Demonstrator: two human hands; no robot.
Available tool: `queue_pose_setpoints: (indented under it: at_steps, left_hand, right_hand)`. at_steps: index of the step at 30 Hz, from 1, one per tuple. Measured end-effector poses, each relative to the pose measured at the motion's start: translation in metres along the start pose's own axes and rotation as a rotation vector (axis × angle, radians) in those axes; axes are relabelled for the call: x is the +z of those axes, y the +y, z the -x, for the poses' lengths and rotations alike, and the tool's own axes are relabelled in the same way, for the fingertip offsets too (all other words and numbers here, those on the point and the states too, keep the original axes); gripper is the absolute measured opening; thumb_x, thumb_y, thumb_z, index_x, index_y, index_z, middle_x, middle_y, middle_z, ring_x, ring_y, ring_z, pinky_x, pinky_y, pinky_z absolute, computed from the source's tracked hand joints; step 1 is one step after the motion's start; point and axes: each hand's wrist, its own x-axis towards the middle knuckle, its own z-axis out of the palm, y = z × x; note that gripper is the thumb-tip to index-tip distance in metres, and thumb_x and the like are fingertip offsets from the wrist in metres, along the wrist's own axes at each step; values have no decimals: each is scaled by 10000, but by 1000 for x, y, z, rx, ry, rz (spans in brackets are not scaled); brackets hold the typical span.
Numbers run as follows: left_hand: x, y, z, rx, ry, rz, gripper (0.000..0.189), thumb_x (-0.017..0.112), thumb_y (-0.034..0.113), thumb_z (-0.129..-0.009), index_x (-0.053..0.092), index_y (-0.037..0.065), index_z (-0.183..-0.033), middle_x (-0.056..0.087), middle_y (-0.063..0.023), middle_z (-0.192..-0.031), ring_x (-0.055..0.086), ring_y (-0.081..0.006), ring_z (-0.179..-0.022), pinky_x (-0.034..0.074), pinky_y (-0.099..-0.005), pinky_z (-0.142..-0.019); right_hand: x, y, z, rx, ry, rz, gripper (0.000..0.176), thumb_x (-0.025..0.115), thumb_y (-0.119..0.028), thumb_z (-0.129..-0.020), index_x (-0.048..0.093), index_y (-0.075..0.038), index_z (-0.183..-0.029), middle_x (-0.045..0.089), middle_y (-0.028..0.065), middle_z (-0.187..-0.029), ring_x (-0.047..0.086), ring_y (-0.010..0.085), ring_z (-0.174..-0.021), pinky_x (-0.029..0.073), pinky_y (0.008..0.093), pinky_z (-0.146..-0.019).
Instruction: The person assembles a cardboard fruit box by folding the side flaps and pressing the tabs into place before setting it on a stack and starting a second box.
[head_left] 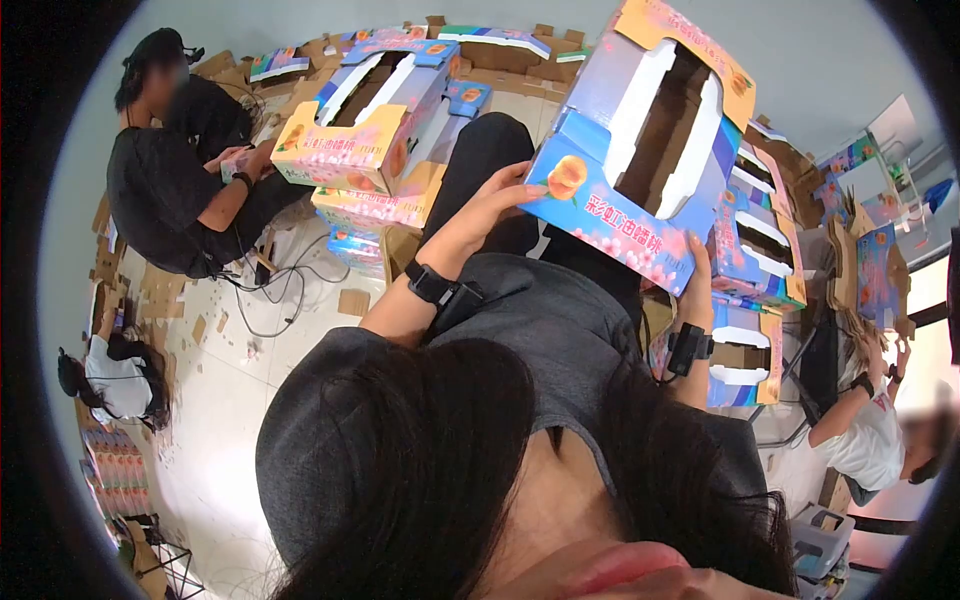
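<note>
A printed cardboard fruit box [600,205] with peach pictures and pink blossoms is held tilted in front of me. Its top has a long opening with white-edged flaps, and the brown inside shows. My left hand [492,205] grips its lower left corner, fingers over the edge. At the lower right corner, my right hand [700,270] is closed on the same box, thumb along the side. Black bands sit on both my wrists. To the left stands a stack of similar boxes [340,155], and another stack [752,250] is just right of my right hand.
A person in black [170,160] sits at the left, hands on a small piece. Another person in white [870,430] works at the right edge, and a third [115,375] is far left. Cables [285,310] and cardboard scraps [353,302] lie on the floor.
</note>
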Motion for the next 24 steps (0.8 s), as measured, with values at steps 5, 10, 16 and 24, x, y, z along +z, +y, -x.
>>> queue_pose_setpoints:
  at_steps: [5, 10, 16, 24]
  left_hand:
    - [1, 0, 8, 3, 2, 0, 766, 589, 473, -923, 321, 16, -1476, 494, -116, -1380, 494, -203, -1261, 375, -348, -1057]
    - [-23, -13, 2, -36, -119, 216, 732, 346, 573, -1001, 305, 28, -1487, 452, -170, -1438, 429, -251, -1338, 351, -400, -1090]
    - [-14, -14, 11, 17, -163, -48, 507, 435, 353, -1039, 399, 35, -1432, 485, -162, -1417, 443, -249, -1345, 367, -385, -1090]
    - [-18, -23, 6, 18, -210, -137, 396, 485, 246, -1026, 483, 39, -1363, 567, -137, -1334, 512, -224, -1288, 406, -356, -1061]
  right_hand:
    - [-8, 13, -17, -109, 28, -68, 415, 653, -282, -861, 600, 0, -1161, 647, 115, -1086, 647, 223, -983, 515, 336, -867]
    - [-73, -16, -11, -317, 172, -14, 452, 580, -326, -883, 624, 39, -1146, 637, 159, -1124, 629, 266, -1009, 493, 397, -909]
    - [-122, -81, 90, -459, 416, -40, 586, 505, -414, -940, 495, 47, -1301, 597, 190, -1231, 589, 310, -1133, 455, 418, -1002]
    - [-232, -41, 135, -487, 614, -70, 636, 526, -497, -912, 495, -27, -1339, 541, 115, -1326, 504, 284, -1241, 381, 452, -1043]
